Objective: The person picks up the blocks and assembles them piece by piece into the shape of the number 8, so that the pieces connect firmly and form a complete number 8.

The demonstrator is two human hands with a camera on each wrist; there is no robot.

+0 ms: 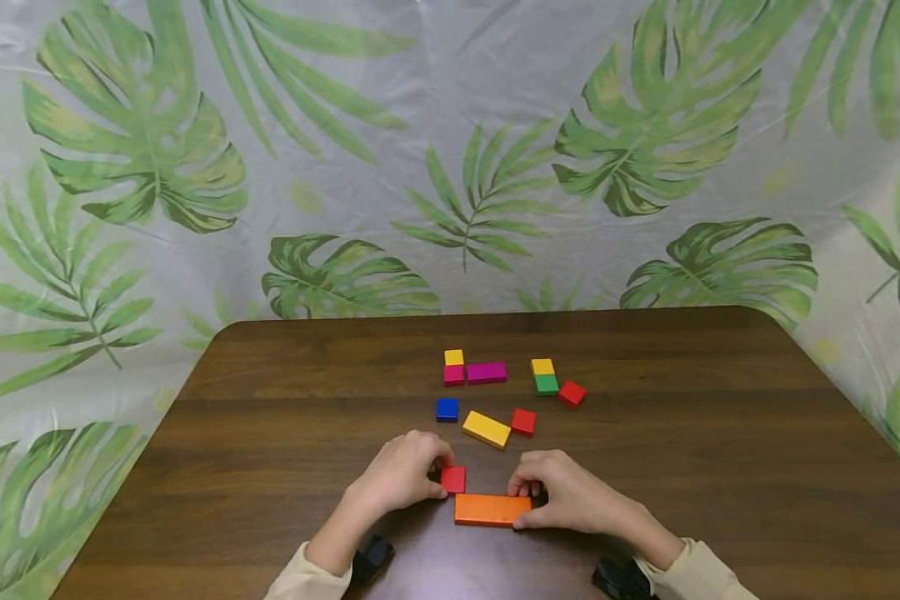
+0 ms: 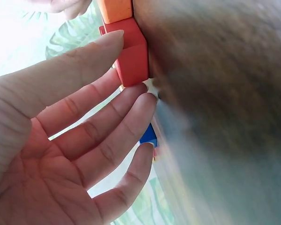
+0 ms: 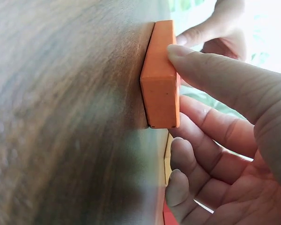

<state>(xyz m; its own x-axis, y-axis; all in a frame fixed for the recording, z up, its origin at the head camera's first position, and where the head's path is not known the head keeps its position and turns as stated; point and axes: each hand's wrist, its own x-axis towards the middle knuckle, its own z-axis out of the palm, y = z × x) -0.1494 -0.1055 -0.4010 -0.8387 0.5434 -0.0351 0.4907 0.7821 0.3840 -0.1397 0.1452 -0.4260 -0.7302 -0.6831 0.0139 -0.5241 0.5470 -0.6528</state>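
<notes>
My left hand (image 1: 403,473) pinches a small red block (image 1: 453,479) between thumb and fingers. Just in front of that block lies a long orange block (image 1: 487,510), flat on the table, and my right hand (image 1: 570,492) grips its right end. In the left wrist view, the thumb lies along one side of the red block (image 2: 132,61), whose far end meets the orange block (image 2: 117,10). From the right wrist, the orange block (image 3: 160,77) shows its end face, with the thumb on one long side and fingertips on the opposite side.
Behind the hands lie a blue block (image 1: 447,410), a yellow block (image 1: 486,430) and a red block (image 1: 523,422). Farther back are a magenta block (image 1: 487,372), a yellow-and-pink pair, a green block (image 1: 546,385) touching a yellow one, and another red block (image 1: 572,394). A leaf-patterned curtain (image 1: 495,283) hangs behind the table.
</notes>
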